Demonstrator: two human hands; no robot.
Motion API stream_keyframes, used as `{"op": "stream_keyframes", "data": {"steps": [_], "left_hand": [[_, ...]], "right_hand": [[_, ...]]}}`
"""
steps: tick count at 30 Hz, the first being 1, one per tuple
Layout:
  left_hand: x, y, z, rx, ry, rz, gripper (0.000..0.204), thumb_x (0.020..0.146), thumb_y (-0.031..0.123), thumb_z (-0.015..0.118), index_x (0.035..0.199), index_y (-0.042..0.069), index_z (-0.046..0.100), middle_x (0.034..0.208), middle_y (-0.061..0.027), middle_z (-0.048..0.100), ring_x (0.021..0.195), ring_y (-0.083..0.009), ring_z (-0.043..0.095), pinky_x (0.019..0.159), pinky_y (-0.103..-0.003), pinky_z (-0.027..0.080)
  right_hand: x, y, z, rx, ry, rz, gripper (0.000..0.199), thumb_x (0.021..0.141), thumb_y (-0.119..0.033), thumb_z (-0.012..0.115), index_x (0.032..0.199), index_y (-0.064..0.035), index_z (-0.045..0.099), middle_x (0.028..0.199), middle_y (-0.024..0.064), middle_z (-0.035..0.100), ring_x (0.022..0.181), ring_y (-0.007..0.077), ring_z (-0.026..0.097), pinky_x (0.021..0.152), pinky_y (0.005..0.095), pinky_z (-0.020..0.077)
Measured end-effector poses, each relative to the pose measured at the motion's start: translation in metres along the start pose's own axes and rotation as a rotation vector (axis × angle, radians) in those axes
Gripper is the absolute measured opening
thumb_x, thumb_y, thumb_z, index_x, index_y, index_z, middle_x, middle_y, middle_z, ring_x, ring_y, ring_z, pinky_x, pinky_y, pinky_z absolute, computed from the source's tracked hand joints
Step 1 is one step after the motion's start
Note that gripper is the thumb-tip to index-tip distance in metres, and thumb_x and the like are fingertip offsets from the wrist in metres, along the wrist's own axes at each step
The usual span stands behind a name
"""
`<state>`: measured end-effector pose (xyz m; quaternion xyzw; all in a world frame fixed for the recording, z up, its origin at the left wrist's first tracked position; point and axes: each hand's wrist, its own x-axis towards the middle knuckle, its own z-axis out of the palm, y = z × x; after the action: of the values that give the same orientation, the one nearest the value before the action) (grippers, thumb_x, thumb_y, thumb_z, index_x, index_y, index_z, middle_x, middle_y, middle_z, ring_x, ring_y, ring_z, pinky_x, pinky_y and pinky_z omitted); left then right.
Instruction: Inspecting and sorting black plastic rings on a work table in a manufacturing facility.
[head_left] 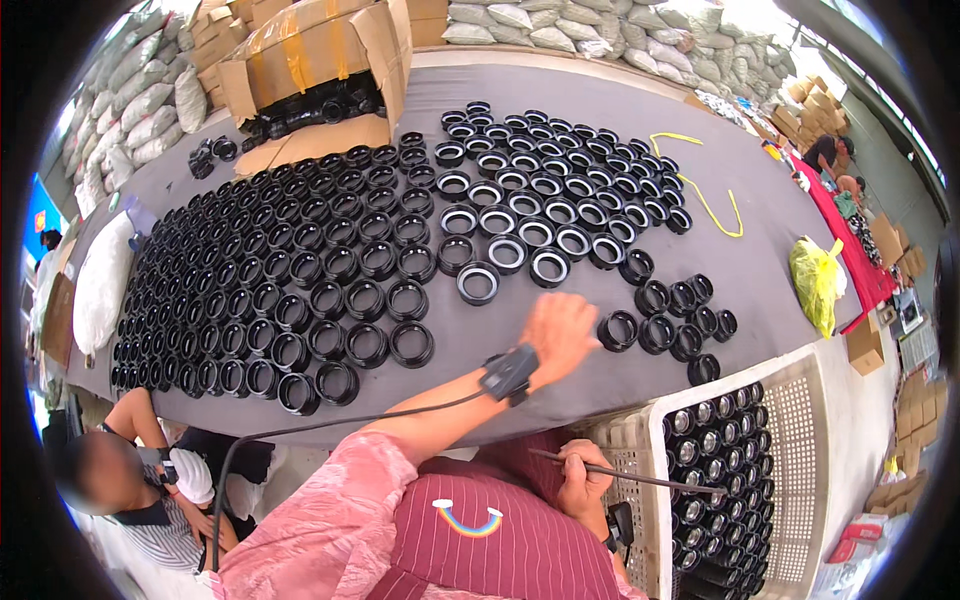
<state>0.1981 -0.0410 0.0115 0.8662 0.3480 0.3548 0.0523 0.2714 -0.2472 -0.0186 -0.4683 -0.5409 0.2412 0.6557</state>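
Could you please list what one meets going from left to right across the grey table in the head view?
White sack → big block of black rings → left hand → small cluster of black rings → yellow bag → red cloth.

Open brown carton (320,50) far left; yellow bag (815,280) right

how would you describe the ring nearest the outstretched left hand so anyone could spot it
Start at the grey table. Just right of the left hand sits a small loose cluster of black rings. The ring is its leftmost one, right beside the fingertips, apart from the big ordered rows.
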Motion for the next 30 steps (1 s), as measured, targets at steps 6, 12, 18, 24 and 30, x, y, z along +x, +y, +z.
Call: {"op": "stream_keyframes", "data": {"steps": [6,12,18,24,30], "left_hand": [[-0.029,-0.073,-0.056,0.465,-0.039,-0.248,0.021,0.076,0.024,0.075,0.084,0.007,0.067,0.097,-0.0081,0.058,0.096,-0.0275,0.054,0.081,-0.041,0.042],[-0.088,-0.048,-0.06,0.191,-0.197,-0.34,0.013,0.075,0.018,0.069,0.083,0.007,0.07,0.104,-0.0095,0.06,0.099,-0.0299,0.054,0.082,-0.042,0.043],[-0.149,-0.014,-0.116,-0.105,-0.229,0.062,0.025,0.071,0.013,0.073,0.093,0.004,0.065,0.125,-0.0163,0.055,0.113,-0.0363,0.052,0.095,-0.045,0.044],[-0.168,-0.025,-0.118,-0.434,-0.101,-0.23,0.046,0.077,0.016,0.08,0.115,0.005,0.058,0.138,-0.0224,0.048,0.124,-0.0417,0.051,0.101,-0.046,0.045],[-0.171,-0.027,-0.115,-0.359,-0.169,-0.143,0.034,0.076,0.014,0.079,0.104,0.006,0.061,0.132,-0.0204,0.055,0.119,-0.0398,0.055,0.098,-0.046,0.046]], "right_hand": [[-0.001,0.002,0.01,0.013,-0.101,0.025,0.009,0.088,-0.003,0.055,0.082,0.0001,0.061,0.079,0.0117,0.063,0.072,0.022,0.059,0.066,0.0345,0.0485],[0.001,-0.009,0.017,0.112,-0.058,0.14,0.01,0.09,-0.002,0.054,0.084,0.0015,0.061,0.081,0.0119,0.064,0.073,0.02,0.058,0.067,0.0332,0.0482],[0.008,-0.001,0.028,0.105,-0.054,0.235,0.012,0.094,-0.005,0.053,0.09,0.0011,0.062,0.081,0.0062,0.06,0.068,0.0109,0.054,0.063,0.0261,0.0451],[0.015,0.011,0.062,0.143,-0.141,0.301,0.011,0.095,-0.003,0.056,0.09,0.0006,0.065,0.081,0.0039,0.062,0.069,0.0072,0.054,0.062,0.024,0.0448],[0.019,0.014,0.065,-0.08,-0.221,0.243,0.008,0.092,-0.005,0.06,0.088,-0.0014,0.065,0.08,0.008,0.065,0.07,0.016,0.058,0.065,0.0304,0.047]]}}
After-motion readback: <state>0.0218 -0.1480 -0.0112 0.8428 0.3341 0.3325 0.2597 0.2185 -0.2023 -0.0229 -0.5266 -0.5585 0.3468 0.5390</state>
